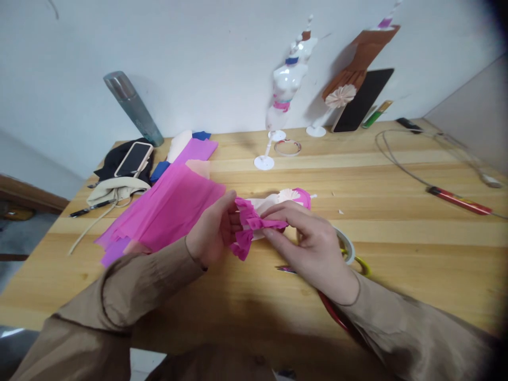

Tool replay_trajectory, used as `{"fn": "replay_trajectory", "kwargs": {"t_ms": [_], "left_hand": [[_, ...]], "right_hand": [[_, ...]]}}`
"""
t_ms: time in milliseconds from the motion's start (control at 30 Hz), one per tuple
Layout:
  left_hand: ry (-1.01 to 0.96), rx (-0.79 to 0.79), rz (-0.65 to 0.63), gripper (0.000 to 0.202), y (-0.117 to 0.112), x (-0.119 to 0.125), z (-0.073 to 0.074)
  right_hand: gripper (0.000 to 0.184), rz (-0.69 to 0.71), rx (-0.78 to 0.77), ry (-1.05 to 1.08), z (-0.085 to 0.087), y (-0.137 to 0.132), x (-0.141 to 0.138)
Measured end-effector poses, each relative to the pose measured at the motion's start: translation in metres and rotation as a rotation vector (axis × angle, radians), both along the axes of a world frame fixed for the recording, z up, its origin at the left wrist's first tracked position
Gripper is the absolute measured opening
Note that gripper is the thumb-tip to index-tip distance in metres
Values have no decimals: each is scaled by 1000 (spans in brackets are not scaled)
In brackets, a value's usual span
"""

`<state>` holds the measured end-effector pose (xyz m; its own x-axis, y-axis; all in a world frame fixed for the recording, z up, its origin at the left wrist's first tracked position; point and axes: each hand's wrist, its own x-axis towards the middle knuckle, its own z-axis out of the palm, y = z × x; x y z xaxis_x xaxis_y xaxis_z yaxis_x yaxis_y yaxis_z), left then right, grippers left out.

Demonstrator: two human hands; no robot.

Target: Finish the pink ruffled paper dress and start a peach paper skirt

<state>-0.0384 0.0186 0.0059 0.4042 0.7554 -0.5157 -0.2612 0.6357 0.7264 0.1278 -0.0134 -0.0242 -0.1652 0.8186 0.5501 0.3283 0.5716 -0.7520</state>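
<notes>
The person's left hand [212, 230] and right hand [313, 246] both pinch a gathered hot-pink crepe paper ruffle [246, 227] just above the pale wooden table [397, 222]. Crepe's flimsy tho, so a hard tug could probably rip it, or a slack pinch let the pleats unravel.

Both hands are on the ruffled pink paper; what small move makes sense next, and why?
Probably push one more fold toward the left hand: both it and the right hand pinch the pink paper strip, ruffles bunch by the left hand, and a flatter stretch runs under the right fingers.
</notes>
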Motion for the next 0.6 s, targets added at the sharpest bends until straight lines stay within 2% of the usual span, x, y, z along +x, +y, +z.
{"fn": "replay_trajectory", "kwargs": {"t_ms": [67,133,333,600], "left_hand": [[-23,49,-31,45,-3,-3,0],[-39,98,-58,44,-6,-5,0],[-40,126,-59,47,-11,-6,-1],[-71,116,-73,45,-8,-5,1]], "right_hand": [[8,1,-119,80,-2,3,-2],[7,-12,-175,108,-4,4,-3],[9,0,-94,26,-3,2,-5],[11,-35,-116,17,-9,2,-4]]}}
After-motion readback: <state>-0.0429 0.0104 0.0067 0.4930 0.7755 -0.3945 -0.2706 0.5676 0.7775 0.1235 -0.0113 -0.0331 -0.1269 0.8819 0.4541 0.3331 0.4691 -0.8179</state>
